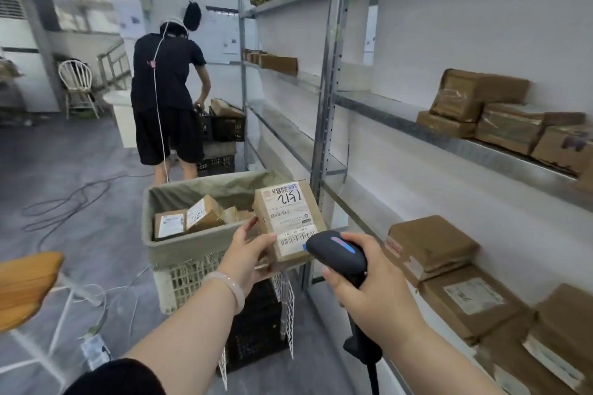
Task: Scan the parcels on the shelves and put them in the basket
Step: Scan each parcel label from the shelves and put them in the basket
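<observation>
- A grey floor (64, 170) strewn with dark cables (61, 202) is seen at the left, with a white chair (77, 86) against the far wall.
- Further back, another person (167, 86) in black is seen bent over dark crates.
- The basket (179, 245), lined with greenish cloth and stacked on crates, is placed just left of the shelf post; several parcels (189, 218) are already laid inside it.
- The left hand (247, 260) is held over the basket's near right corner. Its fingers (266, 239) are curled round a small cardboard parcel (288, 218), thumb laid on the label face.
- The parcel is held in the air, label up and tilted, above the basket rim.
- A black scanner (337, 250) is pointed at the lower barcode, its nose almost touching the label.
- The scanner's handle is gripped by the right hand (369, 295), with the fingers wrapped round it.
- On the metal shelves (481, 151) at the right, more brown parcels (430, 244) are left unscanned.
- The step in hand is judged to be the scan itself. Once the barcode has been read, the parcel should be lowered into the basket and released, and another taken from the shelf.
</observation>
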`<act>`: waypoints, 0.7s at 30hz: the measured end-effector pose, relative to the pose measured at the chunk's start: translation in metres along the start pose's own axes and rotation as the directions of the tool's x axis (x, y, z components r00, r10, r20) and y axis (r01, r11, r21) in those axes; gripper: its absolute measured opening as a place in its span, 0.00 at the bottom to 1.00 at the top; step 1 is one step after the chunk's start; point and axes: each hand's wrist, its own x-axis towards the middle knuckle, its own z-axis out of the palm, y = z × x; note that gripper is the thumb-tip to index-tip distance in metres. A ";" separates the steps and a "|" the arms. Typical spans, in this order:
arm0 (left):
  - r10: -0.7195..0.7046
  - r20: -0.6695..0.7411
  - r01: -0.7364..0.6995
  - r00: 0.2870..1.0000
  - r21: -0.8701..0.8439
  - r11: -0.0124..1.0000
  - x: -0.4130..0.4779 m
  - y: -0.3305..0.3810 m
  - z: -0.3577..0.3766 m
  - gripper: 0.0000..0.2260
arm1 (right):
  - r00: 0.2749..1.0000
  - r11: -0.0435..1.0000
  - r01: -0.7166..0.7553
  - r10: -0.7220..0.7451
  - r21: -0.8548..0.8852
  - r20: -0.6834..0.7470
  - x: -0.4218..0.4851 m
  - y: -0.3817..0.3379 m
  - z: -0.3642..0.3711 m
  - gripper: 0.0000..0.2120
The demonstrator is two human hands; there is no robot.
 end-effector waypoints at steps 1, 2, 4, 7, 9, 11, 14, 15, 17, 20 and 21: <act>0.003 -0.012 -0.003 1.000 -0.011 1.000 0.002 -0.001 0.001 0.27 | 1.000 1.000 0.012 -0.012 -0.023 0.016 0.002 0.000 -0.002 0.22; 0.006 -0.025 -0.006 1.000 -0.022 1.000 0.003 -0.002 0.002 0.27 | 0.999 0.999 0.024 -0.023 -0.045 0.029 0.004 0.001 -0.005 0.22; 0.016 -0.052 -0.018 0.999 -0.034 0.999 0.004 -0.003 0.004 0.28 | 0.998 0.996 0.039 -0.035 -0.078 0.052 0.007 0.002 -0.010 0.21; 0.032 -0.078 -0.033 0.996 -0.021 0.999 0.005 -0.006 0.007 0.28 | 0.996 0.994 0.035 -0.027 -0.101 0.085 0.010 0.003 -0.020 0.21; 0.037 -0.095 -0.039 0.995 -0.016 0.999 0.007 -0.009 0.007 0.28 | 0.994 0.995 0.034 -0.024 -0.096 0.104 0.012 0.004 -0.026 0.21; 0.039 -0.115 -0.040 0.993 -0.005 0.999 0.009 -0.012 0.006 0.29 | 0.993 0.995 0.033 -0.021 -0.095 0.119 0.014 0.004 -0.030 0.21; 0.041 -0.126 -0.040 0.991 0.010 0.999 0.016 -0.014 0.001 0.30 | 0.989 0.993 0.040 -0.024 -0.113 0.145 0.019 0.002 -0.033 0.20; 0.039 -0.126 -0.038 0.991 0.011 0.999 0.018 -0.014 -0.001 0.30 | 0.987 0.992 0.047 -0.027 -0.121 0.156 0.021 0.001 -0.033 0.21; 0.040 -0.122 -0.039 0.992 0.010 0.999 0.025 -0.013 -0.006 0.30 | 0.984 0.988 0.058 -0.033 -0.142 0.173 0.026 -0.002 -0.030 0.21; 0.039 -0.127 -0.041 0.991 -0.016 0.999 0.038 -0.009 -0.014 0.30 | 0.981 0.983 0.074 -0.042 -0.169 0.187 0.037 -0.008 -0.023 0.22; 0.035 -0.131 -0.039 0.991 -0.025 0.999 0.044 -0.008 -0.018 0.30 | 0.981 0.981 0.079 -0.045 -0.175 0.191 0.041 -0.011 -0.020 0.22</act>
